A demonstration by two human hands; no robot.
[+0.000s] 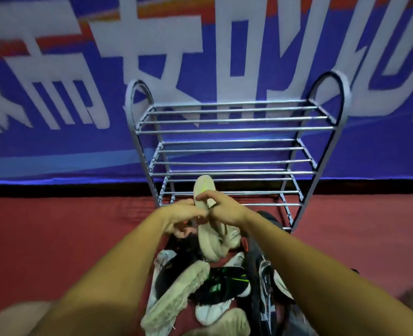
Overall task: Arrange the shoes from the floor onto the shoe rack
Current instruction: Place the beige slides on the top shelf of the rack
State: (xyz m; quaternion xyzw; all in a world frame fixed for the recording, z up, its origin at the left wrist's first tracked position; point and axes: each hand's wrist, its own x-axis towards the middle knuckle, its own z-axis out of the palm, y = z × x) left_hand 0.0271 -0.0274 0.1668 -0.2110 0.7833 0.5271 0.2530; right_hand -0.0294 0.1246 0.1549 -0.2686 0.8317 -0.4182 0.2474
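A grey metal shoe rack (pixel 237 128) with several barred shelves stands against the wall, with no shoes on it. In front of it a heap of shoes (pixel 212 284) lies on the red floor. My left hand (pixel 183 214) and my right hand (pixel 222 207) both grip a pair of cream shoes (pixel 209 241), soles showing, held just above the heap in front of the rack's lowest shelf. One cream shoe's toe (pixel 203 185) points up toward the rack.
The heap holds a black sneaker with green marks (pixel 227 280), a beige-soled shoe (pixel 176 297) and a dark patterned shoe (pixel 263 282). A blue banner with white characters (pixel 79 93) covers the wall. Red floor (pixel 55 226) spreads on both sides.
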